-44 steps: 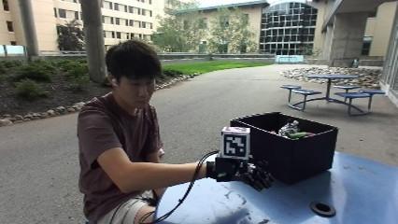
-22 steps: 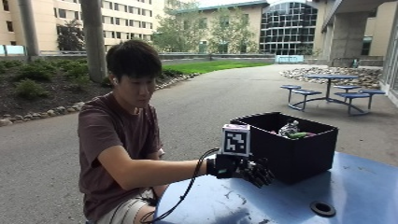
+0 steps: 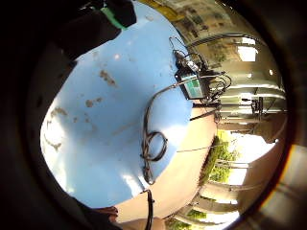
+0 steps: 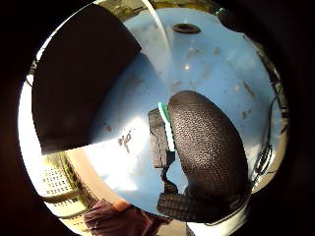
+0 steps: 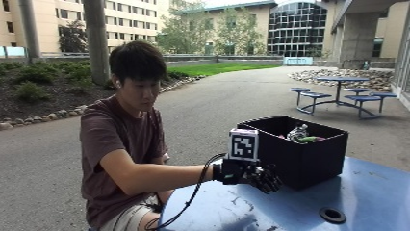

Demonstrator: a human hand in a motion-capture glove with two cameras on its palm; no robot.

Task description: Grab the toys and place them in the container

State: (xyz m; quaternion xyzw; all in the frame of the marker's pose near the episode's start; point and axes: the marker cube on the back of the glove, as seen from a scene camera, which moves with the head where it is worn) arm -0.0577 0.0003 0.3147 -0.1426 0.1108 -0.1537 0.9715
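toys [image 5: 302, 134] in the container [image 5: 301, 159] mostly hidden by its rim, too small to identify. table [image 5: 359, 202] cut off at lower right of the frame. right hand [image 5: 259, 175] fingers hang over the table, nothing visibly held; its palm side is hidden.

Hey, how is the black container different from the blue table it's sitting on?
The container is black and box-shaped with upright walls and an open top; the table is blue, flat and round-edged. The container holds toys; the table bears the container and has a round hole. Both are near the gloved right hand.
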